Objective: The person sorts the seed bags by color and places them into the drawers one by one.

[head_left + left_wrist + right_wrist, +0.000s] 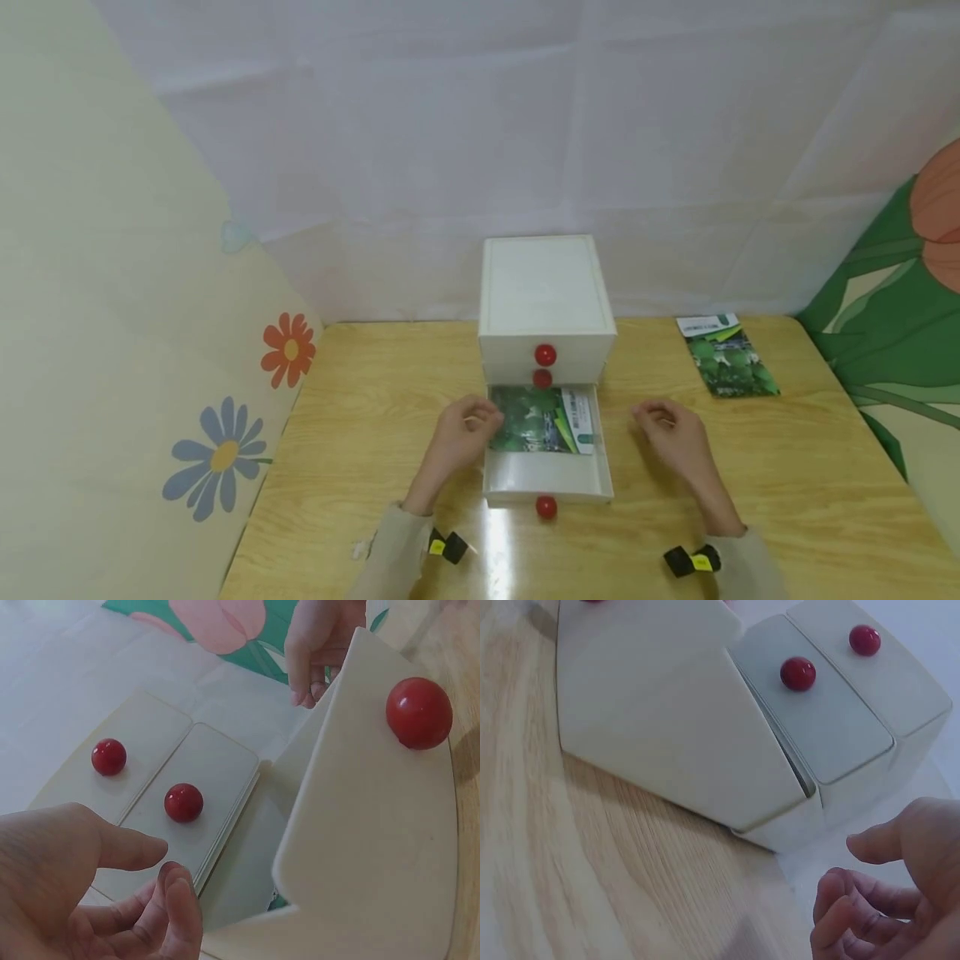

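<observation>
A white drawer unit (547,287) with red ball knobs stands at the back of the table. Its bottom drawer (543,477) is pulled out, and a green printed packet (528,421) lies flat inside, toward the rear. My left hand (459,432) hovers at the drawer's left side, near the packet's left edge. In the left wrist view, a gap shows between that hand's thumb and loosely bent fingers (184,907), with nothing held. To the right of the drawer, apart from it, my right hand (678,442) is raised with relaxed, bent fingers and holds nothing.
A second green packet (727,358) lies on the wooden table (397,367) at the back right. White cloth (390,167) hangs behind the unit. Flower-patterned panels border both sides. The drawer's front knob (546,507) juts toward me.
</observation>
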Motion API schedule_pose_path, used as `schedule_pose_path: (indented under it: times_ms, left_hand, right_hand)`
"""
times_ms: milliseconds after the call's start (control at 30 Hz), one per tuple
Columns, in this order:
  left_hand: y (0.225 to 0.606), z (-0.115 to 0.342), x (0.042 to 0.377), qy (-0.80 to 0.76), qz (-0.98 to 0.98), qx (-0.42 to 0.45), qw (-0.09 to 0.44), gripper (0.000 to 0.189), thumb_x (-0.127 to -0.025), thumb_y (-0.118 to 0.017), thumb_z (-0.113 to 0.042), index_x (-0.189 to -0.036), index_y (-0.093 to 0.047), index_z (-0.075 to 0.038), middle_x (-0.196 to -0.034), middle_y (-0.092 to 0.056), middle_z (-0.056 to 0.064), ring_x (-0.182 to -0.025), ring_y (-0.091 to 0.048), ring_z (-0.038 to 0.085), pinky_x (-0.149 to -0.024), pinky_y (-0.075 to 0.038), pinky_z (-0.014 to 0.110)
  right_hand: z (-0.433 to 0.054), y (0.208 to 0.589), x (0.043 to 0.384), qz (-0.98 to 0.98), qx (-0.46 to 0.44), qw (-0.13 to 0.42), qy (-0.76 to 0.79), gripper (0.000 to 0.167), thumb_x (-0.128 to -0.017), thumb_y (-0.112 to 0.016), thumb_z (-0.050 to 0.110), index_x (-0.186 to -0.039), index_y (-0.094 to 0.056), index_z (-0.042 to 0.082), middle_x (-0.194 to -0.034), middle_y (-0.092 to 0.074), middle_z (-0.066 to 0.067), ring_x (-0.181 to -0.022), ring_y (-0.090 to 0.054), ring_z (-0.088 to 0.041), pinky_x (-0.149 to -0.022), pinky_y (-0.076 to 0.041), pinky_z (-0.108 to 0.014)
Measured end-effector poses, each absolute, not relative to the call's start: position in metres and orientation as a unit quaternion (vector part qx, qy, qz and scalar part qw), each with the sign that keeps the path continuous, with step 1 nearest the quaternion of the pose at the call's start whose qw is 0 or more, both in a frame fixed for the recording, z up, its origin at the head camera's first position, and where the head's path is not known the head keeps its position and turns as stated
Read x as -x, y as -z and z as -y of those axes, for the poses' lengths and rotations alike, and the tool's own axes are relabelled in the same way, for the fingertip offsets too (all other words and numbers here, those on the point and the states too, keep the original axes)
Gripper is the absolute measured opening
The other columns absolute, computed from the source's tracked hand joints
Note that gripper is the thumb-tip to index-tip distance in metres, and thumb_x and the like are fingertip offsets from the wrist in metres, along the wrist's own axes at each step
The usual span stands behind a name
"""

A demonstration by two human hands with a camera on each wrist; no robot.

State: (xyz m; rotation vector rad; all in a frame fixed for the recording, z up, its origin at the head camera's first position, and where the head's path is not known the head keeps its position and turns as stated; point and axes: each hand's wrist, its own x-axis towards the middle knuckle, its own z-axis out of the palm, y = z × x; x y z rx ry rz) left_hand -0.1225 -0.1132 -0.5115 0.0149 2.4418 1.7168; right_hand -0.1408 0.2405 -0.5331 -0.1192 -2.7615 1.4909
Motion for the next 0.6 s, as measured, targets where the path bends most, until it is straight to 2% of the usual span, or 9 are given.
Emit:
schedule_pose_path:
  times_ms: [267,367,600]
  left_hand:
    - [0.507,0.098,0.122,-0.557,-0.826,-0.026,0.085,0.022,-0.101,-0.073,-0.026,-0.115,-0.072,-0.009,-0.104,-0.075,0.007,-0.081,-0.069,0.016,-0.066,-0.063,0.029]
    - [0.507,0.09,0.122,-0.549,-0.83,-0.042,0.092,0.022,-0.101,-0.073,-0.027,-0.115,-0.072,-0.009,-0.104,-0.075,0.006,-0.082,-0.069,0.014,-0.068,-0.063,0.028]
    - [0.502,0.074,0.122,-0.536,-0.836,-0.051,0.107,0.024,-0.102,-0.072,-0.025,-0.119,-0.071,-0.008,-0.108,-0.075,0.005,-0.087,-0.07,0.013,-0.074,-0.064,0.027]
  right_hand:
    - [-0.273,0.535,0.149,0.888,0.023,0.054,-0.457,0.031,-0.106,-0.069,0.024,-0.118,-0.071,-0.005,-0.099,-0.075,-0.021,-0.067,-0.065,0.001,-0.06,-0.053,-0.018]
    - [-0.284,0.537,0.151,0.892,0.025,0.075,-0.446,0.03,-0.105,-0.07,0.024,-0.118,-0.071,-0.004,-0.103,-0.075,-0.025,-0.066,-0.062,0.007,-0.059,-0.053,-0.017]
    - [-0.302,0.54,0.154,0.897,0.035,0.084,-0.432,0.036,-0.106,-0.068,0.027,-0.124,-0.069,-0.004,-0.113,-0.073,-0.03,-0.071,-0.055,0.018,-0.058,-0.052,-0.015]
